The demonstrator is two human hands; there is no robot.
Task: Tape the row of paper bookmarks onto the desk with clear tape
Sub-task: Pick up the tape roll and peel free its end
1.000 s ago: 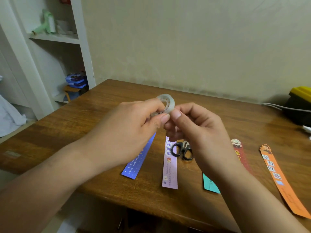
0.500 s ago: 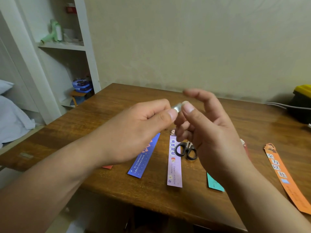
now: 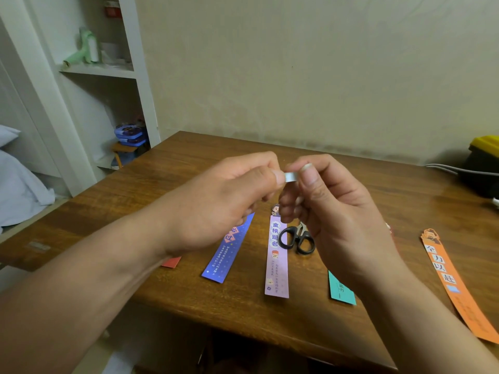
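My left grip (image 3: 221, 201) and my right grip (image 3: 332, 211) both pinch the tape roll (image 3: 291, 177) between them — above the bookmarks (image 3: 276, 265) on the bench (image 3: 189, 163).

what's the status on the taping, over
Left hand and right hand both pinching clear tape roll above desk. Bookmarks lie flat, no tape seen on them. Scissors among them.
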